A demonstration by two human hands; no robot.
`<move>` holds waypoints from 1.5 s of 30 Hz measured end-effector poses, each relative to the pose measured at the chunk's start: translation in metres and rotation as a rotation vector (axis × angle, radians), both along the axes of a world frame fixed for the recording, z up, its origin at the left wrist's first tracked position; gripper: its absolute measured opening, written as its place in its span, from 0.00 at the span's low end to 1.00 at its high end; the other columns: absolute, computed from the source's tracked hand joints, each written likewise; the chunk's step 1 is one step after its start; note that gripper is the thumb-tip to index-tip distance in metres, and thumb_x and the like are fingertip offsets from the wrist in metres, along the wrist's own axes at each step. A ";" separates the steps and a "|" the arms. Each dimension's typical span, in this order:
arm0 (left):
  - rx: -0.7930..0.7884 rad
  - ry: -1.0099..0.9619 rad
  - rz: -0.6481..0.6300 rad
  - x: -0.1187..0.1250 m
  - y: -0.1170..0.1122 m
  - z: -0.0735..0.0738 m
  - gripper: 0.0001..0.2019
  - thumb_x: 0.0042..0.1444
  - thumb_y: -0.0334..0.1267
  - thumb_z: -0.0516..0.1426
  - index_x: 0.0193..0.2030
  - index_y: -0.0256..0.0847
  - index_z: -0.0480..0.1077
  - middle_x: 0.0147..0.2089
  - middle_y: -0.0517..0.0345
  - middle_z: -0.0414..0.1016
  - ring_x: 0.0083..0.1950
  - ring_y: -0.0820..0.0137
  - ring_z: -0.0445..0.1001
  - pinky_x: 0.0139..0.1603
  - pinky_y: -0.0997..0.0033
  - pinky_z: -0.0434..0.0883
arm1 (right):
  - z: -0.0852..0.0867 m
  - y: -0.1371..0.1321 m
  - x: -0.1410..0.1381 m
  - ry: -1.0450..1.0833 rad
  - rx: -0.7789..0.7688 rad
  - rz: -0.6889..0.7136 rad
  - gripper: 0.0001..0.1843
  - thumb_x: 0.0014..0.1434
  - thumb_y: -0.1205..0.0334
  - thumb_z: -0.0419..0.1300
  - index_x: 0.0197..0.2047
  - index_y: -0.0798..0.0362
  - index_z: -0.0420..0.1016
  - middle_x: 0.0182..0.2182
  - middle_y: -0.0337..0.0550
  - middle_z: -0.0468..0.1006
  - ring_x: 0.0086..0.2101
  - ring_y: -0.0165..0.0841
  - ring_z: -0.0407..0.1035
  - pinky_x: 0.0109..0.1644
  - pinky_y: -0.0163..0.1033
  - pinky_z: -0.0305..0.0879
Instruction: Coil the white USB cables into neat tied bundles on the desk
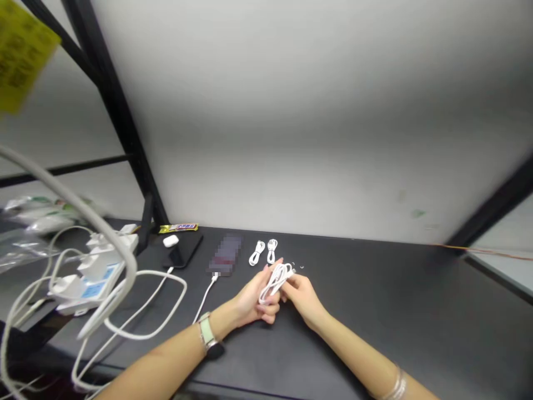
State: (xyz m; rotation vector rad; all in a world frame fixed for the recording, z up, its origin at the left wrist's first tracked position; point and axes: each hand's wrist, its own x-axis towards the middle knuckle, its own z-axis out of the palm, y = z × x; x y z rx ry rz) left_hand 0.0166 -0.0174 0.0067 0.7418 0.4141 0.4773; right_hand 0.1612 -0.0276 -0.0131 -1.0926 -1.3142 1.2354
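A white charging cable (276, 282), wound into a loose coil, lies across the palm of my left hand (255, 301), whose fingers curl round it from below. My right hand (303, 300) pinches the coil at its right side, close to a cable end; the fingertips are partly hidden behind the cable. Just beyond my hands, two more coiled white cables lie side by side on the black table: the left cable (257, 253) and the right cable (272, 251). A few tiny white scraps (302, 267) lie to the right of them.
A phone (226, 255) with a white lead lies left of the cables. Farther left are a black tablet (192, 247), an earbud case (170, 241), a yellow-wrapped snack (179, 227) and a white power strip (97, 278) with looping cords. A black frame post (125, 122) rises at left.
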 end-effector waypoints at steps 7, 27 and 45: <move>-0.130 -0.067 0.033 -0.002 0.002 -0.004 0.20 0.55 0.57 0.48 0.47 0.50 0.65 0.16 0.71 0.49 0.14 0.82 0.42 0.17 0.81 0.45 | 0.003 0.002 0.004 -0.130 0.158 0.002 0.11 0.51 0.56 0.60 0.29 0.56 0.77 0.24 0.41 0.75 0.25 0.32 0.65 0.30 0.37 0.60; -0.071 -0.150 0.114 0.000 -0.001 0.000 0.11 0.57 0.46 0.53 0.40 0.40 0.64 0.19 0.71 0.45 0.16 0.83 0.40 0.18 0.82 0.45 | 0.004 0.002 0.002 -0.041 0.102 0.043 0.13 0.52 0.53 0.58 0.29 0.55 0.74 0.20 0.37 0.68 0.20 0.27 0.57 0.23 0.33 0.55; 0.120 -0.032 0.307 0.007 -0.001 -0.006 0.13 0.54 0.47 0.56 0.33 0.41 0.57 0.19 0.73 0.46 0.16 0.84 0.40 0.16 0.82 0.41 | 0.010 -0.009 0.003 -0.617 0.631 -0.193 0.08 0.60 0.65 0.52 0.31 0.53 0.70 0.26 0.42 0.68 0.26 0.32 0.62 0.29 0.36 0.59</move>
